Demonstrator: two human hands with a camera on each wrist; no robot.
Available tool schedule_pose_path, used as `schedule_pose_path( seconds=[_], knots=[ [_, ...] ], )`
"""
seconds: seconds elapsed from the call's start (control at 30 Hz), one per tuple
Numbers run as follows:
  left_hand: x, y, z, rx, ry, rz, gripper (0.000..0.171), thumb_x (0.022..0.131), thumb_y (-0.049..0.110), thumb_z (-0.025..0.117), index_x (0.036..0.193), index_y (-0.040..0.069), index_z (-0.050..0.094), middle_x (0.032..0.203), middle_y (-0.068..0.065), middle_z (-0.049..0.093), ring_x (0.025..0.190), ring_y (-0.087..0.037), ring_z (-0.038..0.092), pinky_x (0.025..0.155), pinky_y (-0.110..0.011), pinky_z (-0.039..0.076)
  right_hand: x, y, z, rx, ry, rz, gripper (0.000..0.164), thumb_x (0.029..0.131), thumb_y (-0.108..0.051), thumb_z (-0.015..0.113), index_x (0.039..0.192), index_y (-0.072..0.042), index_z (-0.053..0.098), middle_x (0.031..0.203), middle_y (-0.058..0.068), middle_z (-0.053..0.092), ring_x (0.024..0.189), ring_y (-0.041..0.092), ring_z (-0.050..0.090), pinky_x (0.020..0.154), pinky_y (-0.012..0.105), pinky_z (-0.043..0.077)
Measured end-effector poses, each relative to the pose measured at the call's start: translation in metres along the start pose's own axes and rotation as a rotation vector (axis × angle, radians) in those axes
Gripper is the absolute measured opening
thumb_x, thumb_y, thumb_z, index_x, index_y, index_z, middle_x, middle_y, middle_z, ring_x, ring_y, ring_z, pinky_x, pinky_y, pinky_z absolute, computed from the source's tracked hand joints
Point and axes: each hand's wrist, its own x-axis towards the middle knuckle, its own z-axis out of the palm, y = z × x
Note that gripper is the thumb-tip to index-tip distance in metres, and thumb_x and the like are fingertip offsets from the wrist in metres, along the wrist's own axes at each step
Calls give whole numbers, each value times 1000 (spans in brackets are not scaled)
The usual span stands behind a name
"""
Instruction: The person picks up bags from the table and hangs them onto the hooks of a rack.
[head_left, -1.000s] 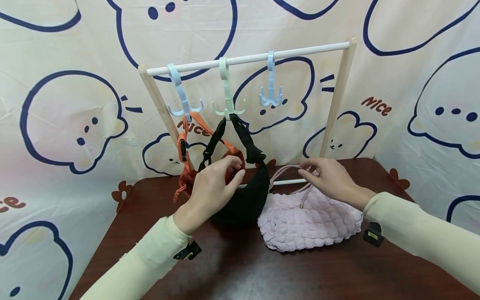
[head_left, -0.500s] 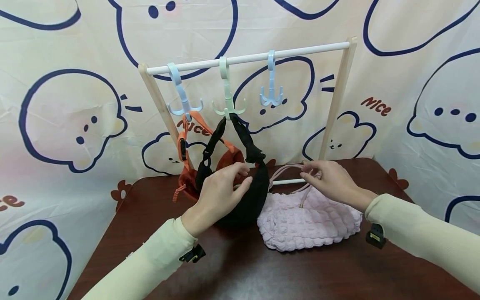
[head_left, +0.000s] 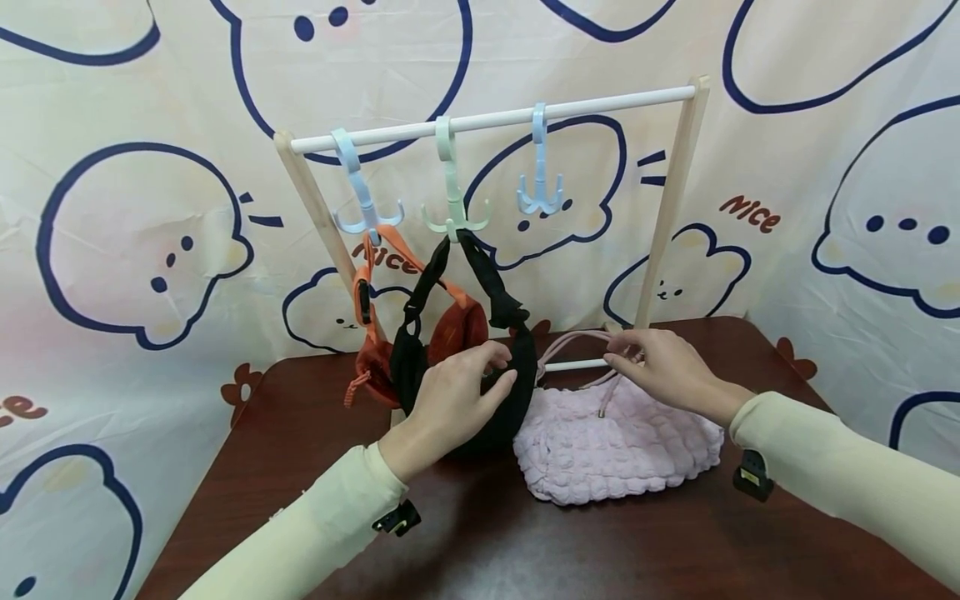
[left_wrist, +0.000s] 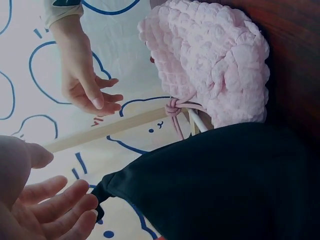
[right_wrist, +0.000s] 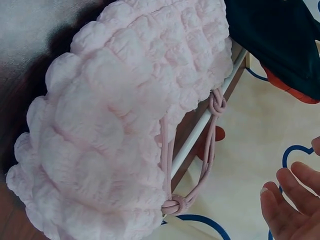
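Note:
A puffy pink handbag (head_left: 622, 450) lies on the table, its thin cord handles (head_left: 572, 337) rising at the back. My right hand (head_left: 670, 367) hovers above it with loosely bent fingers; the right wrist view shows that hand (right_wrist: 295, 200) apart from the cords. In front of a black shoulder bag (head_left: 517, 417) is my left hand (head_left: 461, 392), fingers relaxed and holding nothing. The black bag's strap hangs from a green hook (head_left: 453, 196). Behind it, partly hidden, an orange bag (head_left: 459, 327) hangs by its strap from the left blue hook (head_left: 366, 200).
A rack with a white top rail (head_left: 600, 106) and wooden posts (head_left: 671, 204) stands at the back of the dark brown table (head_left: 600, 550). Another blue hook (head_left: 540, 183) hangs bare on the right. Cartoon-printed cloth (head_left: 142, 242) forms the backdrop.
My left hand has moved right and slightly down across the front of the black bag. My right hand has shifted slightly right and down. The bags have stayed in place.

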Motion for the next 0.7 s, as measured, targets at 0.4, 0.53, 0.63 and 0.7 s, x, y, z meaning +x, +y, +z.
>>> schedule_pose_path(
  seconds=[0.4,0.53,0.63,0.7],
  knots=[
    [1,2,26,11,-74,-16,21,97,30,68,113,16,69,105,1,77,90,-14,70,72,-32,57,1,11,3,-19,0,-6,24,98,-27,66,111,-8,75,102,9,76,92,24,70,78,47,55],
    [2,4,33,-9,-92,-32,21,97,28,68,113,15,69,106,0,77,90,-16,71,72,-34,57,1,13,4,-26,-7,1,25,98,-26,66,111,-7,75,101,9,76,93,25,70,79,48,55],
    [2,5,38,-30,-115,-44,21,97,27,67,114,14,69,108,-1,77,91,-19,72,77,-36,57,2,15,5,-29,-20,14,26,98,-25,65,114,-6,74,103,11,75,96,28,70,80,49,56],
    [3,5,42,-43,-132,-53,22,98,25,66,116,13,69,110,-2,77,93,-19,72,80,-38,58,2,17,6,-34,-35,25,28,98,-25,65,115,-5,73,105,13,75,97,31,71,80,50,56]
  ],
)
